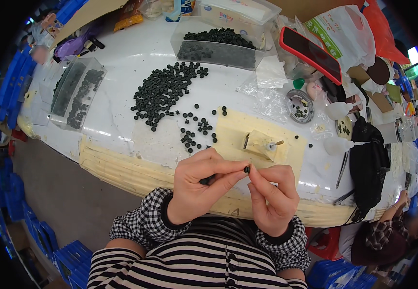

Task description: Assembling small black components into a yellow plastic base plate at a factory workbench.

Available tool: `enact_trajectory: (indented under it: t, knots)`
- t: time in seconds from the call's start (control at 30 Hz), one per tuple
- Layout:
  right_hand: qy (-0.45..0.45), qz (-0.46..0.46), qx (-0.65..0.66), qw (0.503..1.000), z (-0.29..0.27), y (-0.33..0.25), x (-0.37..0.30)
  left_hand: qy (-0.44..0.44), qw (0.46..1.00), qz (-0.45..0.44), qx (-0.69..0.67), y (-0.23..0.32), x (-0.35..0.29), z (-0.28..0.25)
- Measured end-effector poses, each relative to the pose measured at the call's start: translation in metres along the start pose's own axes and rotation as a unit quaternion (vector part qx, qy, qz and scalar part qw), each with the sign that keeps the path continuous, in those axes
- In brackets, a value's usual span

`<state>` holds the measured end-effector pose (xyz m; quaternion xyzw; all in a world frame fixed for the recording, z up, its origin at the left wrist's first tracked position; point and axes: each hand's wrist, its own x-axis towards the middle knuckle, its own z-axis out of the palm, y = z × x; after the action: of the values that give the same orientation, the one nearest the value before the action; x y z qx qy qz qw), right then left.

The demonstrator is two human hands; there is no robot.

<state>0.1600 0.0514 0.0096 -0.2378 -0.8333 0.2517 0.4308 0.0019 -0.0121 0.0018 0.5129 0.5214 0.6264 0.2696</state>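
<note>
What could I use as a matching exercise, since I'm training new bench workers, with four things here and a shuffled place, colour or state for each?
1. Phone
2. Left hand and right hand
3. Checked sleeves
4. Small block

A. Black and white
B. On the yellow sheet
C. Red-edged
D. Meeting at a small black part

Pairs: 1-C, 2-D, 3-A, 4-B

Beyond the hands (202,180), loose parts (161,91) lie right of a bin (93,91) seemingly holding more.

Red-edged phone (311,55) — near a white bag (356,38)
</note>
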Motion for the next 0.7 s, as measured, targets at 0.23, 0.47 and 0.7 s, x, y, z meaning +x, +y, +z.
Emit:
enact_trajectory:
  t: [0.23, 0.47, 0.7]
  knots:
    - [-0.016, 0.005, 0.017, 1.000, -0.0024, 0.0018, -0.0011, -0.020, 0.999, 0.020, 0.020, -0.0020, 0.0020, -0.0029]
    - [-0.017, 0.015, 0.020, 1.000, -0.0029, 0.0017, -0.0008, -0.023, 1.000, -0.010, -0.005, -0.0034, 0.0034, -0.0025]
    - [-0.015, 0.005, 0.019, 1.000, -0.0035, 0.0035, -0.0009, -0.036, 0.998, -0.059, -0.015, -0.0013, 0.0044, -0.0060]
